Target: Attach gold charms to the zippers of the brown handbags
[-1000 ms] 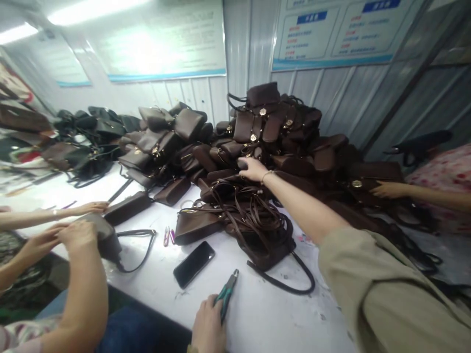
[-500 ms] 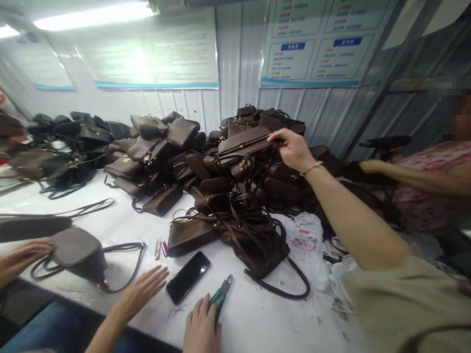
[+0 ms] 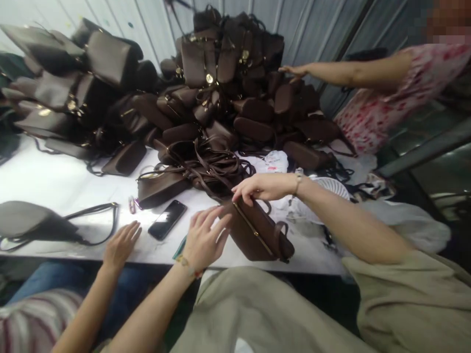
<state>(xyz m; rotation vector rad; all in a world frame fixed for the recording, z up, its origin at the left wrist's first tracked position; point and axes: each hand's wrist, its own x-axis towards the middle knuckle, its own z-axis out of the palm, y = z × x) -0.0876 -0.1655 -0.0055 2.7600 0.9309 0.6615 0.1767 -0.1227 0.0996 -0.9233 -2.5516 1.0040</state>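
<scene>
- Grey-brown and smooth, a rounded bag (image 3: 33, 220) is laid on the white tabletop (image 3: 22, 176), its strap looped toward the right.
- Behind it, a stack of brown bags (image 3: 110, 56) is heaped near the wall.
- A co-worker's hand (image 3: 121, 245) is held near the front edge, between that strap and a dark phone (image 3: 168, 219).
- Small pink and purple objects (image 3: 132, 205) are seen just beyond the phone's left side.
- Partly hidden by the left wrist, a green handle (image 3: 179, 249) is shown.
- The left hand (image 3: 208, 233) is held with its grip spread, beside the zipped brown bag (image 3: 252, 235); whether the bag is touched by its fingertips cannot be told.
- That bag is stood tilted at the front edge, before a tangle of brown straps (image 3: 221, 164).
- Its upper end, by the zip, is pinched in the grip of the right hand (image 3: 261, 187).
- Farther right, another co-worker's hand (image 3: 296, 72) is stretched to the tall heap of brown bags (image 3: 253, 105).
</scene>
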